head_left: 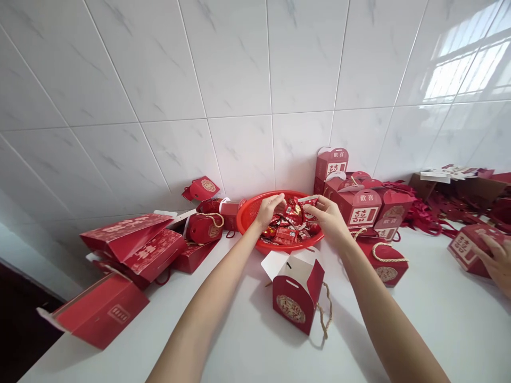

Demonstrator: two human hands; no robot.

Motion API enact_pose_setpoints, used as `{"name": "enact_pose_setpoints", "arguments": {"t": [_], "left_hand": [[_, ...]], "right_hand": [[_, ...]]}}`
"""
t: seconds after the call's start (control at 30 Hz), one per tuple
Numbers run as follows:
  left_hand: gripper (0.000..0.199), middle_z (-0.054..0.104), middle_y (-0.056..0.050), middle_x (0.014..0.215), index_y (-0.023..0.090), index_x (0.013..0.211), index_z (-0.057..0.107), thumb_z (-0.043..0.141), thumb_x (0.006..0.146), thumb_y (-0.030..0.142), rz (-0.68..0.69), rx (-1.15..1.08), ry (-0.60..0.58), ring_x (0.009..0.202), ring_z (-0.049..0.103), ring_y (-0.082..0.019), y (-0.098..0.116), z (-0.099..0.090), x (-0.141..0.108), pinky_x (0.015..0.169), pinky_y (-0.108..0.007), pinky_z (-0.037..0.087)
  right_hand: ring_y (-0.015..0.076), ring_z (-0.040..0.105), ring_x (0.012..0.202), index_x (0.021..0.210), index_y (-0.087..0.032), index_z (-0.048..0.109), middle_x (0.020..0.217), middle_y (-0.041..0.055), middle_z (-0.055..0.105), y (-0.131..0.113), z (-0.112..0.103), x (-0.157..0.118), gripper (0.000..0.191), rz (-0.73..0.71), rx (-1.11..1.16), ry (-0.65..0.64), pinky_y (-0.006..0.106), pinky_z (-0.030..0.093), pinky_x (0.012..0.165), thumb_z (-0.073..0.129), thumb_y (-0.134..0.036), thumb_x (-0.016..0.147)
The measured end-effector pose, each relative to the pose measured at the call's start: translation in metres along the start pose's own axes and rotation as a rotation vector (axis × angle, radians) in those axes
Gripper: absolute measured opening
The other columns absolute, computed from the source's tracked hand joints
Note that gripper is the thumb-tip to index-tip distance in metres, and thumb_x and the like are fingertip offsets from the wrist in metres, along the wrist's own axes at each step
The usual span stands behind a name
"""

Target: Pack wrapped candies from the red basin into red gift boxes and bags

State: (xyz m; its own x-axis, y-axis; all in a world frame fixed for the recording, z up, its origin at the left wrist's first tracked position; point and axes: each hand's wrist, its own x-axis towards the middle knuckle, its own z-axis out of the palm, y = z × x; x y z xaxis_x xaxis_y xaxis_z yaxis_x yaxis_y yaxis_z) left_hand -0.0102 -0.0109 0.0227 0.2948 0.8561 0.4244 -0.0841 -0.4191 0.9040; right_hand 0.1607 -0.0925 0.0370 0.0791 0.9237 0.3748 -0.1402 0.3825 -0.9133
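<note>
A red plastic basket (248, 211) by the wall holds many wrapped candies (286, 235). Over its left part is my left hand (272, 209), fingers bent close together; what they hold, if anything, is hidden. My right hand (325, 215) reaches over the basket's right side and pinches a red candy packet (308, 203) with a pale edge. In front of the basket, between my forearms, an open red box (294, 303) stands upright with its white flaps spread and a rope handle (326, 314) hanging at its right.
Red boxes (154, 250) are piled at the left. More boxes (361, 205) stand right of the basket, with a rope-handled one (385, 260) in front. At the far right another person's hand (499, 260) touches a red box (465, 250), near red ribbons (423, 210).
</note>
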Motion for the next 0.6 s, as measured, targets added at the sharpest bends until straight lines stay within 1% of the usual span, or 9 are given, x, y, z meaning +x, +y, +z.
{"name": "enact_pose_setpoints", "arguments": {"t": [0.07,0.17,0.23,0.27,0.37,0.43,0.5,0.53,0.6], "left_hand": [[0.048,0.06,-0.001,0.064,0.018,0.064,0.059,0.061,0.078,0.063,-0.025,-0.026,-0.019,0.062,0.056,-0.015,0.002,0.0,0.0,0.064,-0.028,0.047],[0.044,0.063,-0.003,0.063,0.018,0.061,0.06,0.064,0.076,0.059,-0.011,0.002,-0.045,0.064,0.06,-0.016,0.003,0.001,-0.001,0.069,-0.03,0.05],[0.041,0.063,-0.002,0.063,0.018,0.06,0.059,0.064,0.075,0.055,0.003,0.024,-0.048,0.063,0.06,-0.016,0.007,0.001,-0.005,0.07,-0.031,0.051],[0.039,0.063,-0.002,0.062,0.018,0.059,0.059,0.064,0.076,0.053,0.011,0.04,-0.053,0.063,0.059,-0.015,0.011,0.001,-0.007,0.07,-0.03,0.05],[0.035,0.063,-0.001,0.063,0.018,0.06,0.059,0.063,0.078,0.047,0.043,0.149,-0.124,0.062,0.058,-0.014,0.031,-0.003,-0.023,0.069,-0.028,0.049],[0.033,0.063,-0.001,0.064,0.017,0.062,0.06,0.062,0.081,0.045,0.041,0.264,-0.213,0.063,0.058,-0.014,0.047,-0.006,-0.04,0.068,-0.028,0.048],[0.03,0.063,-0.001,0.066,0.017,0.066,0.062,0.062,0.081,0.043,0.009,0.413,-0.286,0.064,0.058,-0.015,0.061,-0.009,-0.063,0.066,-0.028,0.048],[0.028,0.065,-0.002,0.07,0.017,0.069,0.064,0.062,0.082,0.042,-0.005,0.508,-0.306,0.067,0.06,-0.016,0.068,-0.01,-0.077,0.067,-0.028,0.049],[0.023,0.068,-0.005,0.084,0.018,0.078,0.068,0.066,0.079,0.04,-0.003,0.713,-0.319,0.081,0.064,-0.021,0.077,-0.013,-0.106,0.076,-0.033,0.052]], "right_hand": [[0.0186,0.066,0.079,0.092,-0.019,0.069,0.086,0.0025,0.072,-0.024,-0.002,-0.01,0.022,-0.067,-0.196,-0.16,0.031,0.053,0.073,0.071,-0.034,0.076],[0.0171,0.063,0.072,0.09,-0.019,0.069,0.08,0.0008,0.07,-0.051,-0.002,-0.028,0.014,-0.08,-0.518,-0.494,0.029,0.05,0.065,0.065,-0.029,0.082],[0.0186,0.065,0.077,0.094,-0.02,0.069,0.089,0.0027,0.072,-0.06,0.001,-0.038,0.014,-0.074,-0.688,-0.666,0.03,0.05,0.066,0.063,-0.025,0.083],[0.02,0.067,0.083,0.098,-0.02,0.07,0.096,0.0042,0.073,-0.061,0.003,-0.041,0.017,-0.076,-0.748,-0.71,0.031,0.051,0.069,0.061,-0.023,0.084],[0.0232,0.068,0.097,0.106,-0.022,0.069,0.11,0.0069,0.073,-0.059,0.005,-0.047,0.023,-0.099,-0.809,-0.709,0.033,0.052,0.077,0.059,-0.023,0.086],[0.0222,0.068,0.091,0.107,-0.022,0.069,0.105,0.0063,0.074,-0.056,0.004,-0.05,0.022,-0.109,-0.803,-0.696,0.033,0.053,0.074,0.058,-0.027,0.088],[0.0198,0.067,0.078,0.103,-0.022,0.069,0.093,0.0045,0.074,-0.053,-0.001,-0.055,0.02,-0.107,-0.816,-0.661,0.031,0.051,0.068,0.058,-0.031,0.09],[0.019,0.066,0.073,0.1,-0.022,0.069,0.088,0.0038,0.073,-0.051,-0.004,-0.059,0.019,-0.105,-0.841,-0.621,0.031,0.05,0.065,0.058,-0.032,0.09],[0.0202,0.065,0.074,0.097,-0.021,0.068,0.086,0.0043,0.071,-0.045,-0.013,-0.07,0.02,-0.108,-0.907,-0.483,0.032,0.05,0.065,0.061,-0.037,0.088]]}}
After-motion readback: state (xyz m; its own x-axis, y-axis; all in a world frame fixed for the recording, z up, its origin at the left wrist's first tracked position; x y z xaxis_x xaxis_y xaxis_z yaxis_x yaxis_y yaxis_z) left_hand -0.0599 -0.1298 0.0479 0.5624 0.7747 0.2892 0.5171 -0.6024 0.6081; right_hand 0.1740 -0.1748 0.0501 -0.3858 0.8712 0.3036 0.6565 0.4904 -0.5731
